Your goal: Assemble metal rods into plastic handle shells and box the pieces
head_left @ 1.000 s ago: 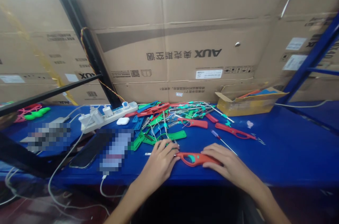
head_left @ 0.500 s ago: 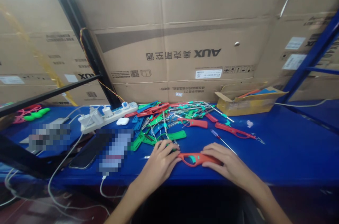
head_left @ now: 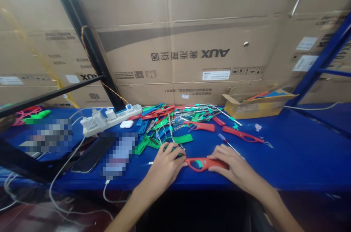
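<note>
A red long-necked lighter [head_left: 204, 164] with a green trigger in its loop lies sideways at the front of the blue table, between both hands. My left hand [head_left: 169, 160] is closed on its narrow left end, fingertips hiding that tip. My right hand [head_left: 229, 164] grips the wide handle end, thumb below and fingers on top. Just beyond the hands, a green lighter shell [head_left: 179, 139] and a metal tube [head_left: 171, 126] with a green piece lie at the edge of a pile of parts. A screwdriver [head_left: 231, 146] rests behind my right hand.
Loose red shells, including one red shell [head_left: 241, 135], spread behind the hands. An open carton [head_left: 255, 109] stands at the back right. On the left are a power strip [head_left: 112, 119], a white earbud case [head_left: 127, 124], two phones, one black phone [head_left: 91, 155], and cables. Cardboard [head_left: 189, 41] walls the back.
Both hands keep hold of the red lighter in nearly the same place. Only a slight shift of the camera view shows.
</note>
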`<state>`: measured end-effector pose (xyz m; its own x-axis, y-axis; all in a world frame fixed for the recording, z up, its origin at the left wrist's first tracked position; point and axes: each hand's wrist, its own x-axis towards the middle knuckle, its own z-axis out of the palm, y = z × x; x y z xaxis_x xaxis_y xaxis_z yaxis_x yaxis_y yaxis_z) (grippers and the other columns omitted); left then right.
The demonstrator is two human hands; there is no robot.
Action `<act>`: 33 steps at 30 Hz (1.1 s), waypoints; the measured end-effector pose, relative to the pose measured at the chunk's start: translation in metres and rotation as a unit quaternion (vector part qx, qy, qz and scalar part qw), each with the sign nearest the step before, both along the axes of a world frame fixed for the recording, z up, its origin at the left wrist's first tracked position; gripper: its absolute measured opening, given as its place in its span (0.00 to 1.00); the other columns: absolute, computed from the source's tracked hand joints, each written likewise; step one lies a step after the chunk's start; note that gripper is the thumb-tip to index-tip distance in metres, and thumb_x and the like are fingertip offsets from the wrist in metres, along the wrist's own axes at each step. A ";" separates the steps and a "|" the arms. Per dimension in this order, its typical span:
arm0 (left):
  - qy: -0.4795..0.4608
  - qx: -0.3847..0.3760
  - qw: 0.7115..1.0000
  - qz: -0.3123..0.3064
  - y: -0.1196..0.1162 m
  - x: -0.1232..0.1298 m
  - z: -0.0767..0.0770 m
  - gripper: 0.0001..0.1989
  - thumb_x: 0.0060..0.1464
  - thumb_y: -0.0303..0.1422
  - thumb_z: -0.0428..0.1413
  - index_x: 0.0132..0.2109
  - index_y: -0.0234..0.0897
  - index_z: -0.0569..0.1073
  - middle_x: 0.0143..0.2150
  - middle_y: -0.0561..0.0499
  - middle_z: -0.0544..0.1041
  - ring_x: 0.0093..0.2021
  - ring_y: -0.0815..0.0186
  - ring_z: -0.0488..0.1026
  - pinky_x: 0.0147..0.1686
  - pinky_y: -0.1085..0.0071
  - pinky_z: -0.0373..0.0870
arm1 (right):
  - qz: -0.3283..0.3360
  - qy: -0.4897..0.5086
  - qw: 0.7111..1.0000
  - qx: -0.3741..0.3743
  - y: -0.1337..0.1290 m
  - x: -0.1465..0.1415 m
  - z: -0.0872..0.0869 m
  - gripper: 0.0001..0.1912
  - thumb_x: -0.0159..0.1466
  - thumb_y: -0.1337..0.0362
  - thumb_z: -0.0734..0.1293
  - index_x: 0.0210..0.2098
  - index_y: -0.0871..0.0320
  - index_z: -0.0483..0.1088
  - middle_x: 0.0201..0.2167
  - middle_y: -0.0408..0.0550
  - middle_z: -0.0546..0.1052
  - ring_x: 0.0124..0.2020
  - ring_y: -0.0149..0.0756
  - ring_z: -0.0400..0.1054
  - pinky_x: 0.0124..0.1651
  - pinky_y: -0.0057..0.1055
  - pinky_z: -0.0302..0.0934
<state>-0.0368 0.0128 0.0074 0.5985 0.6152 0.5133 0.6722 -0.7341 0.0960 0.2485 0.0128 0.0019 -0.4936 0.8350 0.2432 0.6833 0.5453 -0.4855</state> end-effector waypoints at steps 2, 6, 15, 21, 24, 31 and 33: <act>0.000 -0.005 1.000 -0.002 -0.002 0.000 0.000 0.07 0.69 0.32 0.55 0.44 0.39 0.79 0.47 0.50 0.80 0.52 0.57 0.70 0.54 0.55 0.63 | 0.002 0.006 1.000 -0.006 -0.001 -0.001 0.001 0.16 0.69 0.47 0.66 0.48 0.50 0.74 0.47 0.48 0.76 0.51 0.44 0.69 0.61 0.46 0.60; -0.003 -0.015 1.000 -0.004 -0.004 0.000 -0.001 0.08 0.69 0.31 0.54 0.47 0.37 0.78 0.47 0.48 0.80 0.52 0.57 0.71 0.55 0.55 0.65 | 0.015 0.012 1.000 -0.003 -0.003 -0.002 0.002 0.13 0.71 0.51 0.66 0.50 0.51 0.72 0.50 0.48 0.75 0.52 0.42 0.69 0.60 0.41 0.61; 0.004 -0.057 0.998 -0.003 -0.008 -0.001 0.005 0.19 0.65 0.42 0.59 0.57 0.36 0.72 0.55 0.44 0.76 0.56 0.53 0.69 0.59 0.50 0.62 | 0.029 -0.007 0.999 -0.017 -0.007 -0.005 0.007 0.16 0.71 0.49 0.64 0.53 0.49 0.72 0.52 0.48 0.73 0.54 0.43 0.67 0.59 0.41 0.62; 0.029 -0.051 0.997 -0.053 -0.004 0.003 0.002 0.18 0.68 0.42 0.55 0.60 0.41 0.71 0.54 0.48 0.77 0.56 0.57 0.70 0.60 0.53 0.60 | 0.040 -0.008 0.999 -0.014 -0.009 -0.007 0.006 0.18 0.71 0.49 0.65 0.55 0.50 0.72 0.51 0.49 0.73 0.53 0.43 0.68 0.57 0.41 0.63; 0.042 -0.044 0.996 -0.068 -0.004 0.007 0.002 0.17 0.69 0.41 0.54 0.60 0.39 0.71 0.50 0.48 0.77 0.52 0.57 0.71 0.59 0.54 0.61 | 0.038 -0.009 0.999 -0.017 -0.009 -0.006 0.006 0.19 0.71 0.48 0.65 0.55 0.51 0.72 0.51 0.49 0.73 0.52 0.43 0.67 0.57 0.42 0.63; 0.080 -0.057 0.995 -0.037 -0.016 0.016 0.011 0.17 0.73 0.36 0.48 0.62 0.35 0.69 0.53 0.45 0.75 0.52 0.56 0.70 0.55 0.54 0.66 | 0.045 -0.012 0.999 -0.020 -0.008 -0.005 0.007 0.17 0.73 0.50 0.61 0.54 0.50 0.73 0.49 0.49 0.73 0.51 0.42 0.67 0.56 0.42 0.63; 0.081 -0.059 0.994 -0.039 -0.018 0.016 0.010 0.17 0.72 0.37 0.49 0.62 0.35 0.68 0.54 0.44 0.74 0.53 0.55 0.70 0.55 0.53 0.66 | 0.043 -0.007 0.999 -0.014 -0.007 -0.005 0.007 0.18 0.73 0.50 0.63 0.54 0.50 0.73 0.49 0.49 0.73 0.51 0.42 0.67 0.56 0.41 0.64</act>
